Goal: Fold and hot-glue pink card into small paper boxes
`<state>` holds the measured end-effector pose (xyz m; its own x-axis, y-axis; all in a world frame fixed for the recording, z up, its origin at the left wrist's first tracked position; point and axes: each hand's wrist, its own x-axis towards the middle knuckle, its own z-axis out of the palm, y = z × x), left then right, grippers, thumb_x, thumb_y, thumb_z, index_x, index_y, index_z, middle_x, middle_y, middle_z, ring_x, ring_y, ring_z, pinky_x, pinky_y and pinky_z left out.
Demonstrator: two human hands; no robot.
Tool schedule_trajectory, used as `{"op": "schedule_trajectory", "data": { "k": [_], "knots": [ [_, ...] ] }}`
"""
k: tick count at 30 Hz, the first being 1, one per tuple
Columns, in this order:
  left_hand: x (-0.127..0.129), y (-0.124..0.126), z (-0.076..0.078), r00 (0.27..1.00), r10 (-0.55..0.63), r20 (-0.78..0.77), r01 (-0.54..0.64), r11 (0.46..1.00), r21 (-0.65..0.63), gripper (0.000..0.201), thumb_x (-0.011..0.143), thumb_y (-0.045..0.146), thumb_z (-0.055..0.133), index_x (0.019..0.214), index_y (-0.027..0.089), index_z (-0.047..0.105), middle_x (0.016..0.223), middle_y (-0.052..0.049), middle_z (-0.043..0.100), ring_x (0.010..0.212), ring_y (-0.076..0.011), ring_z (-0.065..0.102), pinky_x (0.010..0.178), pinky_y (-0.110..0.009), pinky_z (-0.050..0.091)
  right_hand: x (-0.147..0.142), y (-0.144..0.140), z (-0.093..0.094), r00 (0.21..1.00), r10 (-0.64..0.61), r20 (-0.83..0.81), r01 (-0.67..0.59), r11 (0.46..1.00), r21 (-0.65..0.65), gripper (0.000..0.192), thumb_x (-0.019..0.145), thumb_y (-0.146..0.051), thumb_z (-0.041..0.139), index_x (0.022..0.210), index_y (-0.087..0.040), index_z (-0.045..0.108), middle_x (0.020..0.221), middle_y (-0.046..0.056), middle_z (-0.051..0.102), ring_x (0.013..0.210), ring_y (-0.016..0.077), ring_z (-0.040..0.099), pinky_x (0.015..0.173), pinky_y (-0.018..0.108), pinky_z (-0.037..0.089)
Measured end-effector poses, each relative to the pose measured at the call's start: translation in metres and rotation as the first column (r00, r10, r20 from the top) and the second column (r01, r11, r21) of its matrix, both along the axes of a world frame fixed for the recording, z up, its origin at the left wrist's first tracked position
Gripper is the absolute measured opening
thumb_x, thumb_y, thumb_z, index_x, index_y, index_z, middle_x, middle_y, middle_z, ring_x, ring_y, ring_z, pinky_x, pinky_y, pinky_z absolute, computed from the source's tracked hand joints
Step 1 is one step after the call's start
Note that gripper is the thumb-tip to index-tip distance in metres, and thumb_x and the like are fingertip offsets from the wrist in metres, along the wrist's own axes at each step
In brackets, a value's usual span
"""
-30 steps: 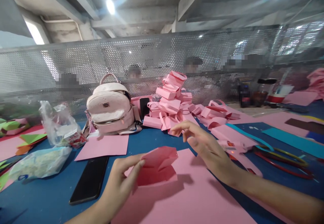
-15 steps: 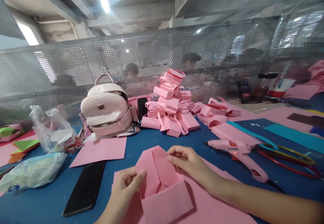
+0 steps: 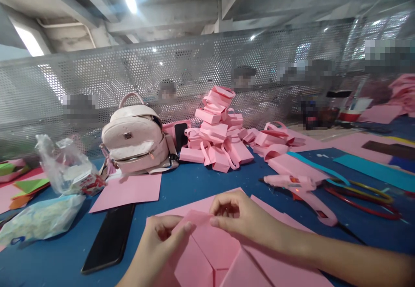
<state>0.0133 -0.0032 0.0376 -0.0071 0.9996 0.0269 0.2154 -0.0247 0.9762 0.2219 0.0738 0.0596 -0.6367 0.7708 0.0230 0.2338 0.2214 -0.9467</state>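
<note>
Take the folded pink paper (image 3: 220, 246) as the middle of a clock dial, twelve pointing straight away from the person; it sits low in the view, above loose pink sheets (image 3: 285, 269), with its near end cut off by the bottom edge. The left hand (image 3: 155, 246) has its thumb and forefinger drawn narrow on the paper's far edge at about eleven o'clock, and the right hand (image 3: 248, 222) pinches at about one o'clock, its other fingers curled in; how firmly it grips cannot be told, since its contact is partly hidden. The step in hand looks like shaping the folded far end, and a few things would probably help. Both pinches should be light and level, because thin paper likely dents under a hard thumb. The creases that meet toward six o'clock are the best guide: the two sides ought to mirror each other about them before anything is pressed flat. Pressing from that meeting point outward, rather than from the corners in, would likely avoid a skewed edge. Whether any glue is on the paper cannot be seen. The glue gun (image 3: 301, 187) lies at two o'clock with a small orange light showing, so its nozzle may be hot and the right forearm is best held away from it. The phone (image 3: 108, 239) at nine o'clock is well apart from the left fingers.
</note>
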Motion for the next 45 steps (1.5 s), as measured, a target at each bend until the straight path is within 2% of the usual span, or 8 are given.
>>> {"op": "schedule_trajectory", "data": {
  "k": [2, 5, 13, 19, 32, 37, 45],
  "knots": [
    [0.001, -0.002, 0.004, 1.000, -0.007, -0.006, 0.008, 1.000, 0.004, 0.061, 0.082, 0.065, 0.063, 0.052, 0.019, 0.035, 0.060, 0.004, 0.022, 0.060, -0.0113, 0.020, 0.053, -0.027, 0.016, 0.000, -0.004, 0.003, 1.000, -0.001, 0.009, 0.001, 1.000, 0.012, 0.018, 0.076, -0.033, 0.070, 0.069, -0.017, 0.065, 0.068, -0.001, 0.059, 0.065, 0.0132, 0.049, 0.059, 0.024, 0.036],
    [0.003, -0.004, 0.008, 1.000, -0.012, -0.001, 0.012, 1.000, 0.004, 0.058, 0.083, 0.061, 0.062, 0.053, 0.020, 0.034, 0.060, 0.004, 0.022, 0.060, -0.0113, 0.019, 0.053, -0.027, 0.017, 0.000, -0.009, 0.006, 1.000, 0.021, 0.017, -0.021, 1.000, 0.022, 0.017, 0.077, -0.032, 0.069, 0.070, -0.017, 0.065, 0.067, -0.001, 0.058, 0.064, 0.0128, 0.047, 0.059, 0.024, 0.035],
    [0.000, -0.002, 0.003, 0.999, -0.002, -0.045, 0.005, 0.998, 0.061, 0.058, 0.085, 0.057, 0.062, 0.052, 0.020, 0.032, 0.058, 0.003, 0.023, 0.059, -0.0115, 0.019, 0.053, -0.028, 0.015, -0.003, -0.012, 0.009, 1.000, 0.023, -0.007, -0.023, 0.999, 0.039, 0.019, 0.080, -0.031, 0.066, 0.068, -0.017, 0.063, 0.066, -0.002, 0.055, 0.064, 0.0129, 0.043, 0.059, 0.026, 0.033],
    [-0.003, -0.001, -0.002, 0.991, -0.115, -0.062, 0.118, 0.992, 0.039, 0.065, 0.088, 0.067, 0.056, 0.052, 0.020, 0.029, 0.057, 0.004, 0.020, 0.056, -0.0107, 0.015, 0.051, -0.028, 0.013, -0.001, -0.013, 0.010, 0.999, 0.029, -0.019, -0.028, 0.997, 0.077, 0.022, 0.085, -0.036, 0.065, 0.072, -0.018, 0.062, 0.068, -0.002, 0.055, 0.064, 0.0137, 0.045, 0.061, 0.027, 0.034],
    [0.000, -0.001, -0.003, 0.988, -0.154, -0.002, 0.154, 0.988, 0.002, 0.065, 0.088, 0.067, 0.056, 0.052, 0.021, 0.027, 0.056, 0.005, 0.020, 0.056, -0.0100, 0.014, 0.050, -0.028, 0.013, 0.000, -0.016, 0.013, 0.999, 0.041, 0.005, -0.041, 0.988, 0.151, 0.019, 0.083, -0.023, 0.062, 0.065, -0.019, 0.058, 0.067, -0.001, 0.056, 0.066, 0.0142, 0.047, 0.062, 0.026, 0.035],
    [0.005, -0.006, 0.003, 0.993, -0.111, 0.039, 0.113, 0.993, -0.042, 0.066, 0.084, 0.068, 0.061, 0.051, 0.020, 0.030, 0.057, 0.005, 0.021, 0.057, -0.0097, 0.014, 0.052, -0.029, 0.011, 0.000, -0.017, 0.013, 0.998, 0.054, 0.024, -0.058, 0.983, 0.175, 0.019, 0.085, -0.024, 0.060, 0.067, -0.019, 0.054, 0.068, -0.002, 0.053, 0.067, 0.0140, 0.045, 0.063, 0.027, 0.035],
    [0.007, -0.006, -0.004, 0.986, -0.109, 0.125, 0.119, 0.990, -0.072, 0.067, 0.081, 0.069, 0.063, 0.051, 0.020, 0.031, 0.057, 0.005, 0.020, 0.057, -0.0088, 0.014, 0.054, -0.029, 0.009, -0.002, -0.013, 0.005, 0.999, 0.002, 0.039, -0.009, 0.981, 0.196, 0.010, 0.085, -0.028, 0.069, 0.080, -0.020, 0.068, 0.076, -0.001, 0.064, 0.069, 0.0143, 0.051, 0.062, 0.026, 0.037]
  ]
}}
